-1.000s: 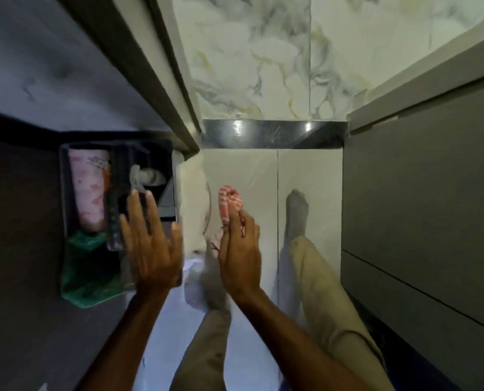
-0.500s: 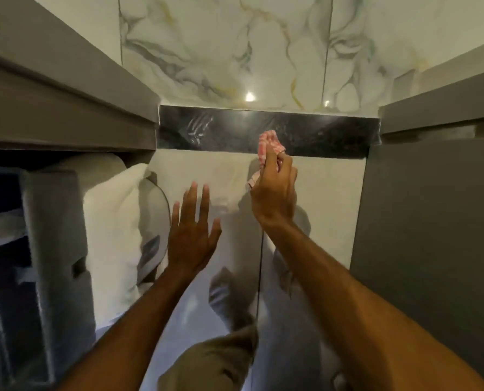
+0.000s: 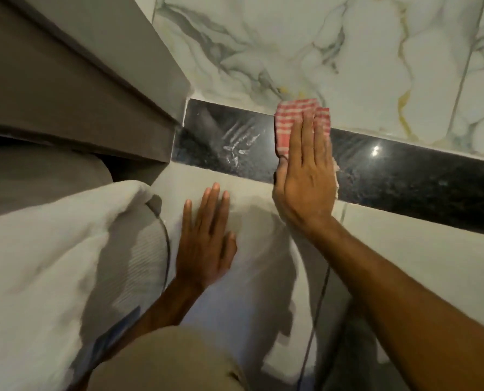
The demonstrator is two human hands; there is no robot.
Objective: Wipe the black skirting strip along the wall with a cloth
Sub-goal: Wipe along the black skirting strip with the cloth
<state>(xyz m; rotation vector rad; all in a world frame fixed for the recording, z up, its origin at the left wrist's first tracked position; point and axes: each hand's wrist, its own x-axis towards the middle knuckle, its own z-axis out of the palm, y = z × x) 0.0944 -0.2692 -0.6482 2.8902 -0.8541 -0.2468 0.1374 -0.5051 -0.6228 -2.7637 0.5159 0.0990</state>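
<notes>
The black skirting strip (image 3: 404, 176) runs along the foot of the marble wall, from the grey cabinet at left down to the right edge. My right hand (image 3: 304, 182) lies flat against it with fingers straight, pressing a red-and-white checked cloth (image 3: 288, 122) onto the strip's upper edge. White smear marks (image 3: 239, 143) show on the strip just left of the cloth. My left hand (image 3: 205, 244) rests flat on the pale floor tile, fingers spread, holding nothing.
A grey cabinet (image 3: 74, 88) overhangs the strip's left end. A white bag or sack (image 3: 43, 255) sits on the floor at left, close to my left hand. My knee in beige trousers (image 3: 167, 362) is at the bottom. The marble wall (image 3: 319, 46) rises above the strip.
I have moved much closer to the wall. My right hand went from holding the cloth bunched near the strip to pressing it flat on the strip. My left hand came down onto the floor.
</notes>
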